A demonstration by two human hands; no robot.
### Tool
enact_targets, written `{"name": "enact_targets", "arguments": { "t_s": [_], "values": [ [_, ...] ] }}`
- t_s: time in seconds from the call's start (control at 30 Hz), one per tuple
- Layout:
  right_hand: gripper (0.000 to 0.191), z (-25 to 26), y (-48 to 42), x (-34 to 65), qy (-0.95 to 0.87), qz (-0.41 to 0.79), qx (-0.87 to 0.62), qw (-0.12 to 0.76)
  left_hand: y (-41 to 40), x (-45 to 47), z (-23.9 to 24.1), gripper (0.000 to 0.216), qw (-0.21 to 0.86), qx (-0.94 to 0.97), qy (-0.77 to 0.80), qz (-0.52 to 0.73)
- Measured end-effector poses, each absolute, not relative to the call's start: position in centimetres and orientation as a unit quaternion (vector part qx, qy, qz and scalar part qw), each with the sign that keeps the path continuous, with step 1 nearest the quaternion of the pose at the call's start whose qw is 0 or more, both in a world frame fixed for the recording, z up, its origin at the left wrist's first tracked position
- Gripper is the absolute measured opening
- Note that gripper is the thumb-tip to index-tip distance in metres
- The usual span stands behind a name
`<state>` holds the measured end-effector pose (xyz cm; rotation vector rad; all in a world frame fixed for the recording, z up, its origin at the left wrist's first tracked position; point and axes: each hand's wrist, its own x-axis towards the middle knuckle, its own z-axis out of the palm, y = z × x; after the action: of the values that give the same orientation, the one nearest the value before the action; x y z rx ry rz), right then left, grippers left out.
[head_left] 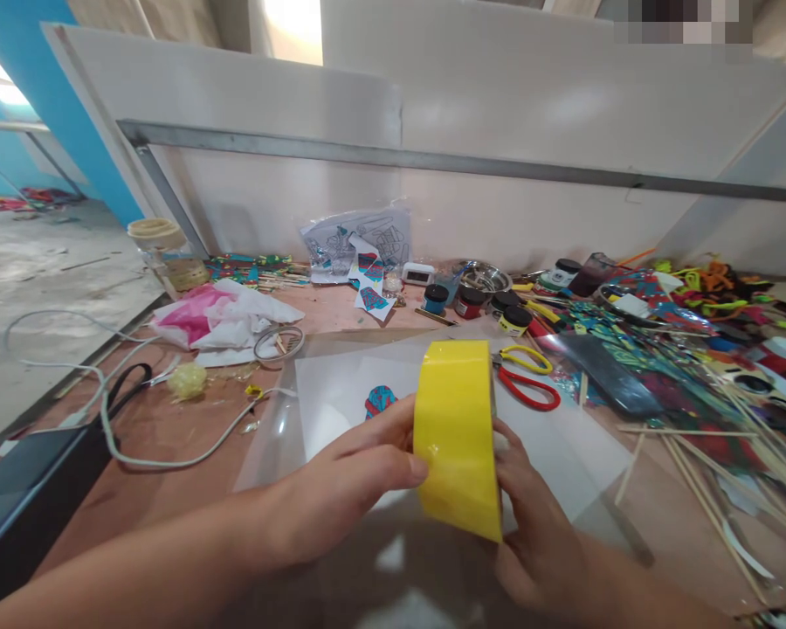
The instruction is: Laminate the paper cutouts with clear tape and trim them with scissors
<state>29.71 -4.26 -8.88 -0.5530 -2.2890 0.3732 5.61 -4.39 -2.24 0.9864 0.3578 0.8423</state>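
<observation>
A wide roll of yellow tape [457,428] is held up between my two hands above the work surface. My left hand [373,467] grips it from the left, with the thumb pressed on the tape's outer face. On the other side my right hand [530,498] is closed around the roll's edge, its fingertips partly hidden behind it. Beneath lie white paper and a clear sheet [327,397]. A small blue and red painted piece [381,400] rests on the paper, partly covered by my left hand. Scissors [527,376] with one yellow and one red handle lie just beyond the roll.
Several paint jars [470,302] and a metal bowl [485,278] stand at the back. A dark phone [612,376] and thin wooden sticks [700,480] are on the right. A white cable [163,463], crumpled tissue [242,319] and a black box [32,511] occupy the left.
</observation>
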Motion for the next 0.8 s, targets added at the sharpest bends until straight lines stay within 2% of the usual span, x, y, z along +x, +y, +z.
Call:
{"name": "enact_targets", "arguments": {
  "t_s": [0.07,0.2,0.63,0.8],
  "values": [
    [0.076,-9.0,-4.1,29.7,-0.892,0.128,-0.211,0.378,-4.5,6.0,-2.6,0.043,0.787,0.433,0.154,0.413],
    [0.068,-8.7,-4.1,29.3,-0.892,0.118,-0.214,0.379,-4.8,6.9,-3.0,0.033,0.78,0.406,0.157,0.449],
    [0.058,-8.5,-4.6,28.8,-0.897,0.051,-0.241,0.367,-5.1,7.5,-3.5,0.029,0.797,0.361,0.155,0.459],
    [0.055,-8.5,-4.8,28.9,-0.899,0.057,-0.246,0.356,-5.3,7.3,-3.7,0.036,0.792,0.368,0.169,0.457]
  ]
}}
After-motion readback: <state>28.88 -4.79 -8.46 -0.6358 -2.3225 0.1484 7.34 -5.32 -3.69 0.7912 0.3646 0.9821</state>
